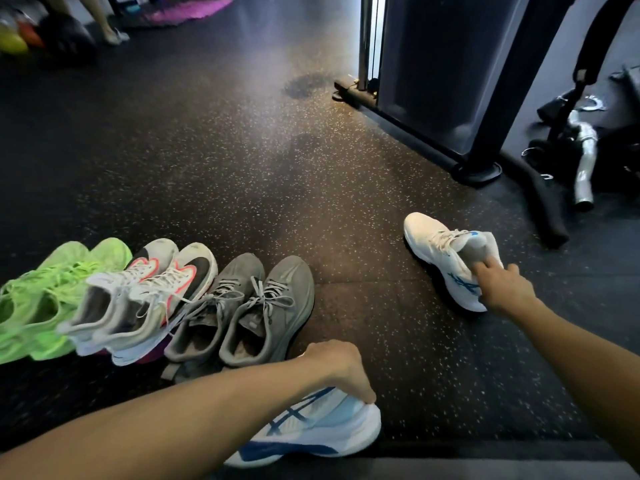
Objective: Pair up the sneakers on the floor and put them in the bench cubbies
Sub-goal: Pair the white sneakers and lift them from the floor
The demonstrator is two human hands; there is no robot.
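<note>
Lift the far white sneaker (450, 258) by its heel collar and bring it beside its partner, toes pointing the same way, so the pair matches the three pairs already lined up on the floor (242, 150). Your right hand (502, 289) pinches that collar, fingers hooked inside the opening. Your left hand (341, 370) grips the near white sneaker (311, 427) at the heel, close to you. The two shoes lie well apart (the bench cubbies are not in view, so plan the carry after pairing).
</note>
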